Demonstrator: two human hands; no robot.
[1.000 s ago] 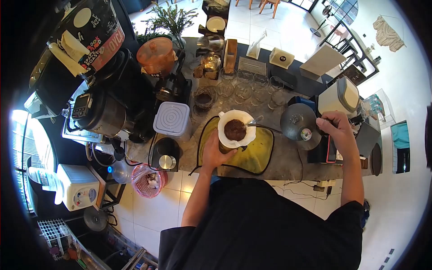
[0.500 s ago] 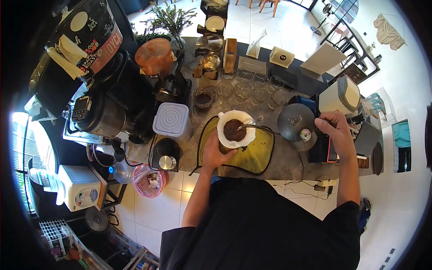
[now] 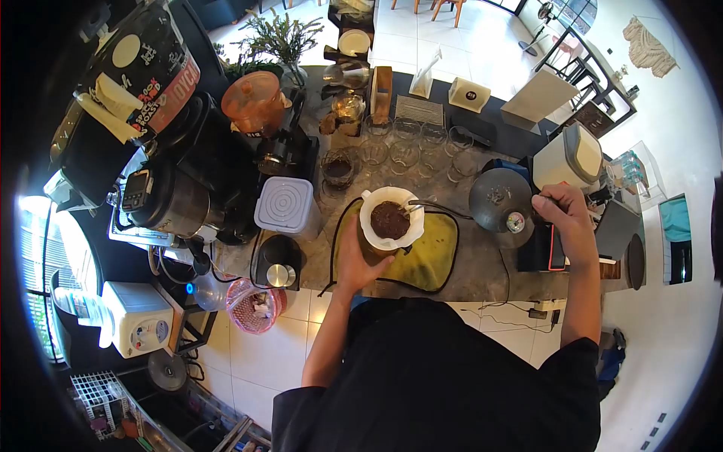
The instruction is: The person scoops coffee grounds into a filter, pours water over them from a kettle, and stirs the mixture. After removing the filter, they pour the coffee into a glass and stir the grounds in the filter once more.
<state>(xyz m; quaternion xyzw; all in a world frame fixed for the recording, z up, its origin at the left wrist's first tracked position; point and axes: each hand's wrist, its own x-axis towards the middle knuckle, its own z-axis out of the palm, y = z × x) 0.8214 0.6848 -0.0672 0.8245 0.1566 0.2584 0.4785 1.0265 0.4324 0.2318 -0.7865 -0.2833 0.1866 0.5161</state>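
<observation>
Your two hands are well apart. Your left hand (image 3: 355,260), at the centre of the frame, is wrapped around the side of one vessel (image 3: 373,249), most of it hidden under one white dripper (image 3: 368,223). The dripper holds a single bed of dark, wet-looking coffee grounds (image 3: 390,219). Your right hand (image 3: 563,207), right of centre, is closed on the handle of one dark gooseneck kettle (image 3: 500,202); your fingers hide much of that handle. The kettle's one thin spout (image 3: 446,210) reaches left, its tip over the right side of the dripper; you cannot tell from here whether water is running. Below and to the right of the dripper, one yellow cloth (image 3: 429,260) with black edging lies on the grey tabletop (image 3: 482,280). Above the dripper stand about eight clear glasses (image 3: 404,153) in a cluster, overlapping enough that the count is uncertain. Left of them is one ribbed glass (image 3: 338,169) with something dark inside. Left of your left hand you have one square white lidded container (image 3: 285,204), with one small black device (image 3: 277,252) bearing a round metal knob just below it. One orange hopper (image 3: 254,104) is at the upper left, and one pink basket (image 3: 256,305) is on the floor at the lower left.
</observation>
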